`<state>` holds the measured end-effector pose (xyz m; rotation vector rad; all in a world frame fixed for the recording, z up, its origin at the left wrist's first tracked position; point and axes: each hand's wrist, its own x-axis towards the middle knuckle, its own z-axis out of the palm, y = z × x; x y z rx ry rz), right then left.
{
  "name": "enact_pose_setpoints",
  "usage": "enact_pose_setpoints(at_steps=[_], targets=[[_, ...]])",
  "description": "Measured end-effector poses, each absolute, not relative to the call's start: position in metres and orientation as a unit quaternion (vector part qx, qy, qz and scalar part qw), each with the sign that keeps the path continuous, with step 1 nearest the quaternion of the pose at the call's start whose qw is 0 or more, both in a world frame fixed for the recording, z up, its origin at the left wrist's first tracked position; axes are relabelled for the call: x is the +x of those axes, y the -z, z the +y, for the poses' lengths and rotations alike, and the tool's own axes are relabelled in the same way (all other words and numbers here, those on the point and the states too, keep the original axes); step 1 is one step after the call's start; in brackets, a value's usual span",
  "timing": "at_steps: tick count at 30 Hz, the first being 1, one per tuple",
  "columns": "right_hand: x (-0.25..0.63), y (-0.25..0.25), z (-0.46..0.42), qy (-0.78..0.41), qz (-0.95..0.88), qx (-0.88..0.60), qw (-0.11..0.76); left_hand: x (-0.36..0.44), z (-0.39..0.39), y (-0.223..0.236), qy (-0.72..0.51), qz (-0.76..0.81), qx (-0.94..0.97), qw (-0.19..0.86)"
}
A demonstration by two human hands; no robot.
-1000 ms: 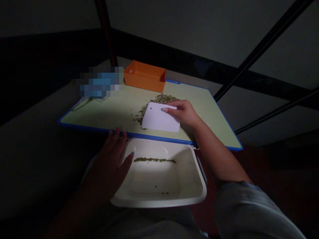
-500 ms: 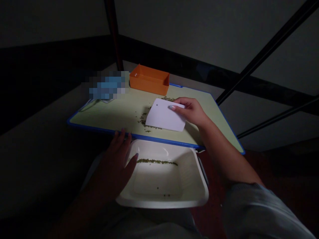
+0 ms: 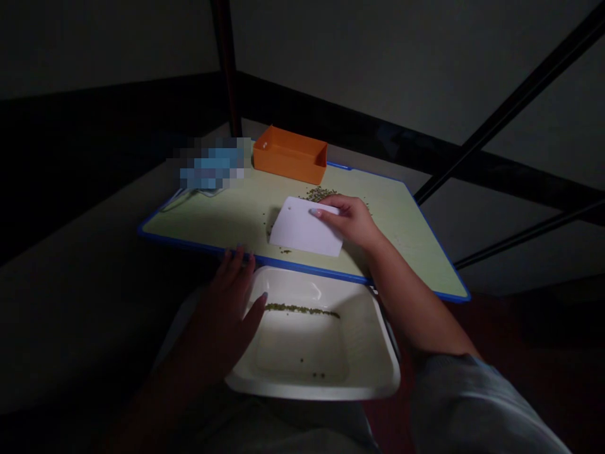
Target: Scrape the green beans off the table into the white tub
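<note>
My right hand [image 3: 352, 217] is closed on a white plastic scraper [image 3: 305, 230] with a small hole in one corner. The scraper stands tilted on the pale yellow board, near its front edge. Small greenish grains [image 3: 319, 194] lie behind it, and a few more show at its left and front. Below the board's edge is a white basin [image 3: 326, 384], with a line of grains [image 3: 302, 309] along its far side and a few loose ones on its floor. My left hand [image 3: 231, 315] lies over the basin's left rim, fingers stretched toward the board and thumb spread over the inside.
The pale yellow board [image 3: 208, 221] has a blue rim. An orange open box [image 3: 288, 161] stands at its back. A blurred-out blue object [image 3: 212, 167] lies at the back left, with a cord beside it. Walls stand behind and to the left; the surroundings are dark.
The scraper in my right hand has moved toward me and slightly left, covering grains near the front edge and uncovering more behind it. My left hand stays at the basin's rim.
</note>
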<state>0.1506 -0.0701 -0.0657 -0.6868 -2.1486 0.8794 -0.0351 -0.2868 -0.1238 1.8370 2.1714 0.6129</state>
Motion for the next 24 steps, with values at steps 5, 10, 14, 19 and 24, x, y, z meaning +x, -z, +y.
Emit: enact_pose_setpoints(at_steps=[5, 10, 14, 19, 24], targets=[[0.1493, 0.0639, -0.0719, -0.353, -0.821, -0.276, 0.353, -0.0350, -0.2879, 0.1212, -0.214, 0.741, 0.624, 0.122], [0.1465, 0.0617, -0.0715, -0.350, -0.826, -0.283, 0.339, -0.0341, -0.2873, 0.1190, -0.217, 0.741, 0.625, 0.120], [0.1448, 0.0609, -0.0708, -0.357, -0.833, -0.274, 0.322, -0.0342, -0.2871, 0.1194, -0.222, 0.740, 0.625, 0.111], [0.1461, 0.0609, -0.0679, -0.376, -0.833, -0.258, 0.313, -0.0350, -0.2872, 0.1192, -0.225, 0.739, 0.625, 0.110], [0.1492, 0.0626, -0.0639, -0.389, -0.834, -0.241, 0.308, -0.0349, -0.2868, 0.1192, -0.220, 0.740, 0.624, 0.121]])
